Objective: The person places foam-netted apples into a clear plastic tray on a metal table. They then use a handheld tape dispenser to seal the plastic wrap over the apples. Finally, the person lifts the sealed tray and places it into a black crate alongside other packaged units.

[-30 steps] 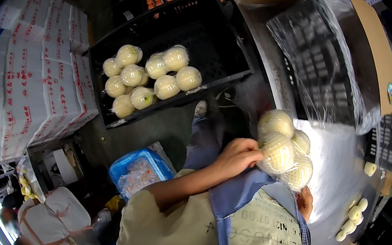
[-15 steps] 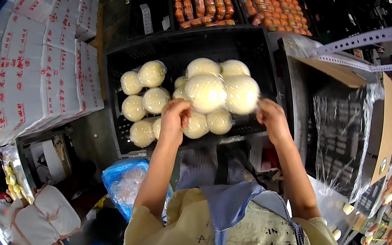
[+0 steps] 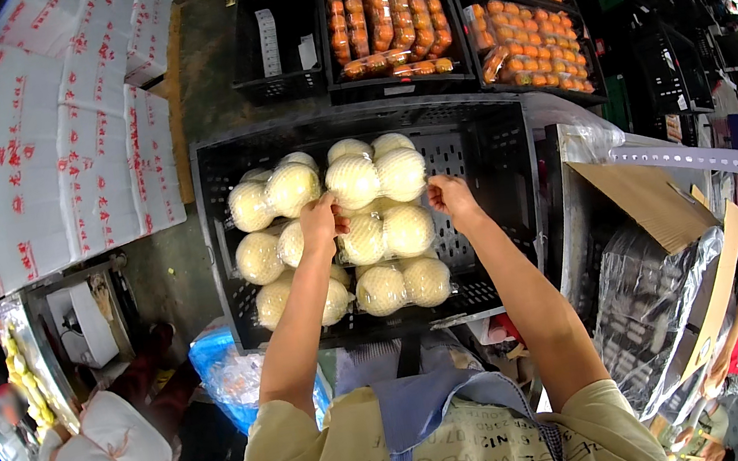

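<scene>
A pack of two pale, round fruits point(image 3: 376, 178), netted and wrapped in clear film, lies in the far part of a black crate point(image 3: 508, 244). My left hand point(image 3: 323, 223) is closed at the pack's left end, and my right hand point(image 3: 452, 199) pinches its right end. Similar packs lie under and near it. To the left is a column of packs point(image 3: 261, 257), stacked in layers at least at the far end. Nearer me, another pack point(image 3: 403, 285) sits at the crate's front. Part of the left column is hidden behind my left forearm.
Crates of packed orange fruits point(image 3: 385, 11) stand beyond the work crate, beside a black crate point(image 3: 291, 43). White boxes with red print point(image 3: 65, 150) are stacked on the left. An open cardboard box point(image 3: 657, 199) stands to the right, and a blue plastic bag point(image 3: 223, 364) lies near-left. Other people are at both sides.
The two-fruit pack in my hands has come down from above the crate onto the far part of the right column, shifting slightly left. Both hands have moved closer together with it.
</scene>
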